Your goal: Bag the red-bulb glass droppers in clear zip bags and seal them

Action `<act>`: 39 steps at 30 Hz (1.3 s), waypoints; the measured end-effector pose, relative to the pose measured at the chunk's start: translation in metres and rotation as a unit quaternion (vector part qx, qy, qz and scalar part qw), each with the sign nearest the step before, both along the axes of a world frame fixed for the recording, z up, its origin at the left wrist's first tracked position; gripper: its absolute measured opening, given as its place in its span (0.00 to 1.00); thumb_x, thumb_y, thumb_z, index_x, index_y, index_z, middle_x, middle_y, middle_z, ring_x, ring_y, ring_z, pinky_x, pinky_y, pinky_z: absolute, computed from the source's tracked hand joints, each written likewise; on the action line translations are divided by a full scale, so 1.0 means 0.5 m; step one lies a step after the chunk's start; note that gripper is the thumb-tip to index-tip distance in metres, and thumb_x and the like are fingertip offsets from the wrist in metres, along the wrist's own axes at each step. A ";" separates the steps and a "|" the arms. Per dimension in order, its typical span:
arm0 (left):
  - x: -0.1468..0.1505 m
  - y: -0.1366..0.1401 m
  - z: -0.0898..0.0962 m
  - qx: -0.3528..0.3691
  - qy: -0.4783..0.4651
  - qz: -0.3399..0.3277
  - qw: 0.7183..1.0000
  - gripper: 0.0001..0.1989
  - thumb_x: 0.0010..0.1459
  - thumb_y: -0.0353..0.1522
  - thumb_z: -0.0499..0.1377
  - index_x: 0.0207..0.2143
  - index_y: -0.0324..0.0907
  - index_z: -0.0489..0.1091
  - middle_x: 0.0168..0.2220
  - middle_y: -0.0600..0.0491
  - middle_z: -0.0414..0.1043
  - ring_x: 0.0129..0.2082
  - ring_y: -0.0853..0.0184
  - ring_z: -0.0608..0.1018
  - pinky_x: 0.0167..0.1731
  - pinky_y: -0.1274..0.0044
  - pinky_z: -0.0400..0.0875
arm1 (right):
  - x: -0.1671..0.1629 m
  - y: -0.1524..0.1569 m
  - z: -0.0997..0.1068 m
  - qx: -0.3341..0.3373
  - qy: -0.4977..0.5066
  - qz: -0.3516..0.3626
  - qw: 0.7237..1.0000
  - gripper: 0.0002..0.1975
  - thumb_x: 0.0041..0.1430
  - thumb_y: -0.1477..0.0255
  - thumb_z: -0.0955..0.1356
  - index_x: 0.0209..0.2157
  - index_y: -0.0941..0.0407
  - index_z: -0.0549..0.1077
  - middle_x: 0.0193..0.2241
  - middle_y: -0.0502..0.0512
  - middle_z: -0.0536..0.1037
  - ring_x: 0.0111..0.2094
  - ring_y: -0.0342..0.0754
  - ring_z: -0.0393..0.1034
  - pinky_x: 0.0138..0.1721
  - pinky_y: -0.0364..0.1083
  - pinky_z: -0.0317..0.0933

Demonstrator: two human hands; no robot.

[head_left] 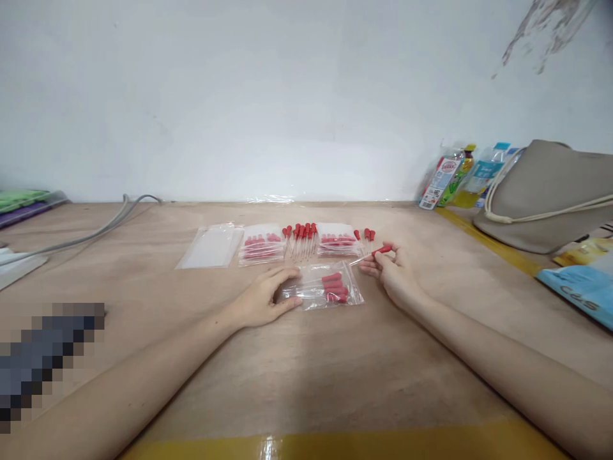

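Observation:
A clear zip bag (313, 295) with several red-bulbed droppers inside lies in front of me. Its left end is gripped between the thumb and fingers of my left hand (268, 295). Just right of the bag's open end, my right hand (395, 271) pinches a single glass dropper (378, 251) by its red rubber bulb, the thin tip pointing left toward the bag. Behind the bag, loose droppers (302, 236) lie in a bunch between two stacks of filled bags, the left stack (261, 246) and the right stack (336, 239). A few more loose droppers (368, 234) lie behind my right hand.
A pile of flat clear bags (209, 247) lies at the back left, near a grey cable (103, 227). To the right stand a drink bottle (483, 172), a grey drawstring bag (550, 191) and a blue packet (579, 287). A blurred dark object (43, 358) is at the left.

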State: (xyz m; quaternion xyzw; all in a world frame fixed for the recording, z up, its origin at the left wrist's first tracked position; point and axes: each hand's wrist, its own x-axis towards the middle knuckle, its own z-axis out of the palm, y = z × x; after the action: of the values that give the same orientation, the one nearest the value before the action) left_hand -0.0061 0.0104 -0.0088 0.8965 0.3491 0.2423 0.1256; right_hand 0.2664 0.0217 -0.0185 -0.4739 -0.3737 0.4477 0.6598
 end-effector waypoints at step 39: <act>0.005 0.001 0.002 0.011 -0.006 -0.008 1.000 0.19 0.57 0.38 0.56 0.49 0.42 0.63 0.51 0.47 0.67 0.52 0.60 0.68 0.52 0.65 0.63 | -0.034 0.029 -0.032 0.044 -0.379 0.133 0.915 0.08 0.50 0.68 0.64 0.27 0.58 0.71 0.20 0.50 0.73 0.21 0.42 0.64 0.23 0.41 0.57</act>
State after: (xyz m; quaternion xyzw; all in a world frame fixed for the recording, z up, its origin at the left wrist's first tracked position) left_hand -0.0038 0.0109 -0.0077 0.8990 0.3387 0.2505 0.1200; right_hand 0.2494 0.0360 -0.0345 -0.5244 -0.6744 0.3014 0.4235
